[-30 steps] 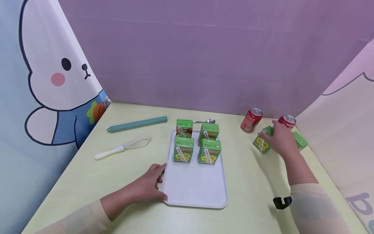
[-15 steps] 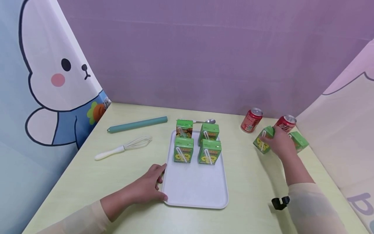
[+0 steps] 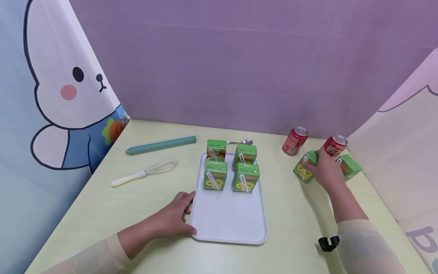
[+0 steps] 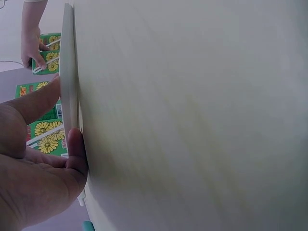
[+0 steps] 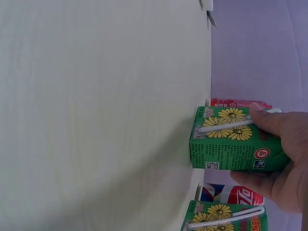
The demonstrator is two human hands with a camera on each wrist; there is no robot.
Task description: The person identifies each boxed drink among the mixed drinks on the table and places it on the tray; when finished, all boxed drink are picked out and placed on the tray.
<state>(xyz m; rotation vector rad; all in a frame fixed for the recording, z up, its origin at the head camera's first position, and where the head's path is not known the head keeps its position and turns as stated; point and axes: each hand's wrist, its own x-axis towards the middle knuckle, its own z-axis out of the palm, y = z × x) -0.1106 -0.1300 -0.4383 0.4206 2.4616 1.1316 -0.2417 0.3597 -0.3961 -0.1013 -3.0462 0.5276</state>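
Table [image 3: 294,228] bounded by purple backdrop [image 3: 236,64] at 12 o'clock; right edge passed just beside second carton [image 3: 349,168]. Tray [image 3: 228,219] and held carton [image 3: 303,170] separated by stretch of table. Held carton pinched between thumb and fingers of right hand [image 3: 327,167], at tray's 2 o'clock; second carton seen at its 3. Tray's rim gripped at 9 o'clock by left hand [image 3: 172,217]. Tray's far edge mostly hidden by four cartons [image 3: 215,176]; spoon [image 3: 246,142] partly covered; second carton cut off in right wrist view. Held carton's contact with table hard to make out.

A purple backdrop [image 3: 253,68] rises behind the pale table [image 3: 287,213], a rabbit-print cloth [image 3: 51,106] at left.
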